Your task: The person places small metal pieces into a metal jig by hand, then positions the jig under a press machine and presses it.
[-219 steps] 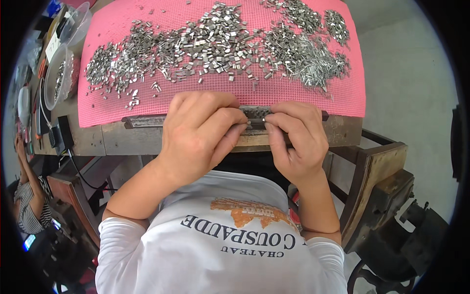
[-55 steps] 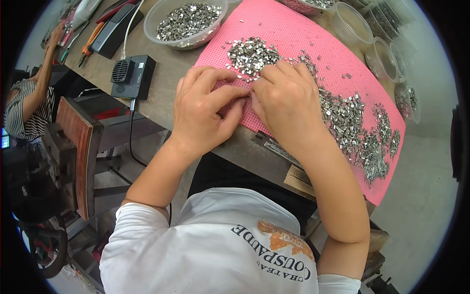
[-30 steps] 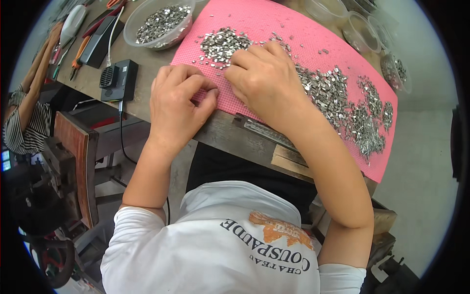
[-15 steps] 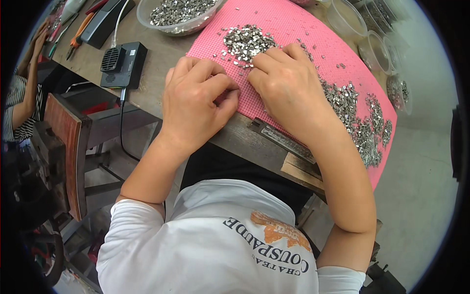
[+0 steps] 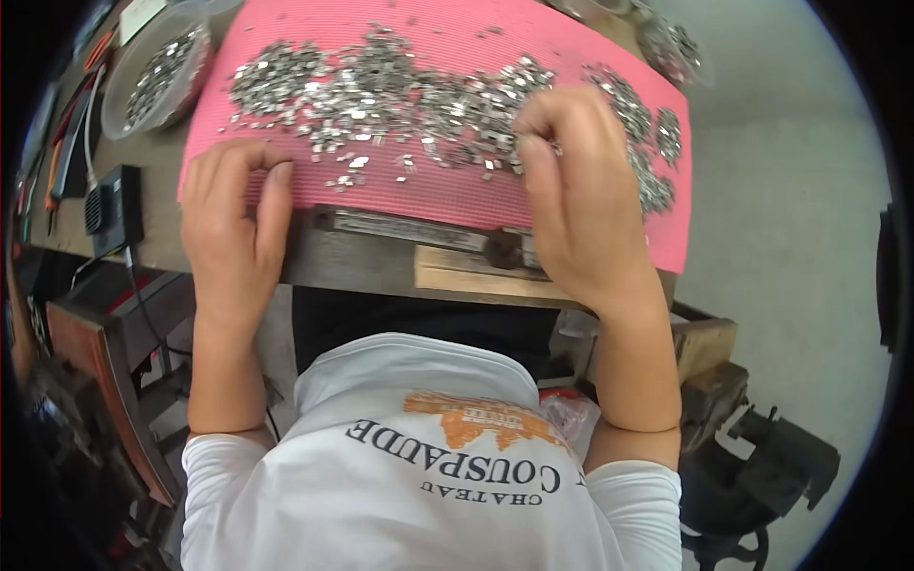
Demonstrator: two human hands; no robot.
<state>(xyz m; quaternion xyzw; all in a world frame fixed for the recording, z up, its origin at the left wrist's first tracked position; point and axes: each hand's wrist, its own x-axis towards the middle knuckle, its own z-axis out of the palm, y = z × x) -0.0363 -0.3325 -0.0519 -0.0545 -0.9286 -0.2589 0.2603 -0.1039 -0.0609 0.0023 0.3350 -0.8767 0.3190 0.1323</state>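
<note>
Many small, flat, silvery metal pieces [image 5: 381,95] lie in a loose band across a pink ribbed mat [image 5: 457,33]. My left hand [image 5: 228,205] rests at the mat's near left edge, fingers curled and thumb tip against the index finger. Whatever that pinch may hold is hidden. Over the right end of the band is my right hand [image 5: 586,190], slightly blurred, its thumb and fingertips closed together at the pieces. I cannot make out what lies between them. A few stray pieces [image 5: 352,171] sit between the hands, nearer the front edge.
A dark metal bar [image 5: 400,226] and a wooden block [image 5: 466,271] lie along the table's front edge. At the left stand a clear bowl of pieces [image 5: 143,124] and a black device [image 5: 119,209] with cables. A black machine [image 5: 762,466] stands at the lower right.
The view has turned, and the mat now lies squarer before me. My hands have moved apart, left to the mat's edge, right to the pile's right end. The pieces now form a wide band.
</note>
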